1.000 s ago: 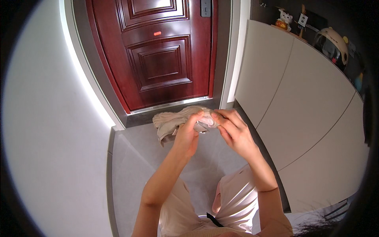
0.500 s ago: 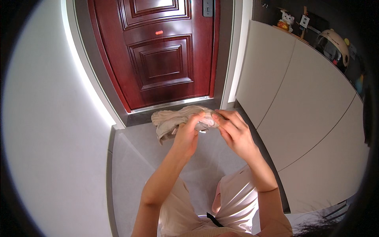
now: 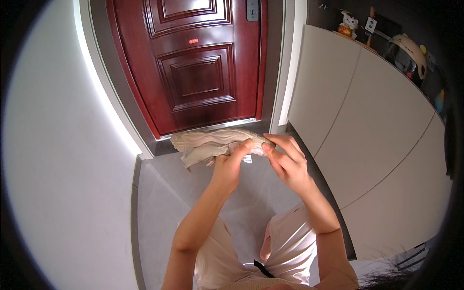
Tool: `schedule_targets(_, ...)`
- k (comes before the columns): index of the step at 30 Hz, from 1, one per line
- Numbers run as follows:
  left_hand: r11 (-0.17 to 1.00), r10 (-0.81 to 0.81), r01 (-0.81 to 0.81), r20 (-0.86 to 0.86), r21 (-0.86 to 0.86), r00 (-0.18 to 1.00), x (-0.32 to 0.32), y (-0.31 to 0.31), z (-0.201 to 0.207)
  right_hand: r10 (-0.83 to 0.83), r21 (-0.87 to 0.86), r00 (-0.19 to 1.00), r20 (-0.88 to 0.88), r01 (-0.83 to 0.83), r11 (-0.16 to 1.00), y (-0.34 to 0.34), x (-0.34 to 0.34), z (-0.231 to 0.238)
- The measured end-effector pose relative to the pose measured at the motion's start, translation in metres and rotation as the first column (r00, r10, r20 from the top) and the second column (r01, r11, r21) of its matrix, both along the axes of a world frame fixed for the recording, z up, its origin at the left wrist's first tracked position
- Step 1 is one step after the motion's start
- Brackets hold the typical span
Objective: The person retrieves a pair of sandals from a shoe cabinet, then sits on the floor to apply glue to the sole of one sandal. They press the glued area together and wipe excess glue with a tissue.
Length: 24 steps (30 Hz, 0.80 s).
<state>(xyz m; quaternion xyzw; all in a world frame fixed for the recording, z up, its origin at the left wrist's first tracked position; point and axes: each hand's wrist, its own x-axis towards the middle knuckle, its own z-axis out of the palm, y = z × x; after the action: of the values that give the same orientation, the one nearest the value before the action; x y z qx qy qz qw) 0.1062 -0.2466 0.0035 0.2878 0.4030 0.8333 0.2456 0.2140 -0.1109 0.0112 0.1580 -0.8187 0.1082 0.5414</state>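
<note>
A bunched beige cloth item (image 3: pixel 203 143) stretches out to the left between my hands, above the floor. Its exact kind is not clear. My left hand (image 3: pixel 229 164) is closed on its middle, thumb on top. At the right end, my right hand (image 3: pixel 289 159) pinches the edge between thumb and fingers. Some pale pinkish lining shows between the two hands, and a small white tag (image 3: pixel 248 158) hangs below. Part of the cloth is hidden behind my left hand.
Ahead stands a dark red panelled door (image 3: pixel 198 77). A white wall (image 3: pixel 63 145) runs along the left. To the right is a pale cabinet (image 3: pixel 372 125) with a cat figurine (image 3: pixel 348 24) and a beige helmet (image 3: pixel 410 54) on top. Grey tiles (image 3: pixel 164 208) cover the floor.
The cloth's free left end has swung out farther left and looks more stretched. Both hands stay almost in place, with the right fingers shifted slightly on the edge.
</note>
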Motion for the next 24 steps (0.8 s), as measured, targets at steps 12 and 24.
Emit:
schedule_targets(12, 0.999, -0.028, 0.028, 0.003, 0.029, 1.000, -0.0035, -0.0061, 0.0021, 0.003, -0.003, 1.000, -0.013, -0.003, 1.000, -0.0056, -0.0026, -0.0008)
schedule_targets(24, 0.999, 0.020, -0.017, -0.105, 0.027, 0.994, -0.0043, -0.0086, -0.0005, 0.013, 0.019, 0.996, -0.089, -0.011, 1.000, -0.0096, -0.0050, -0.0011)
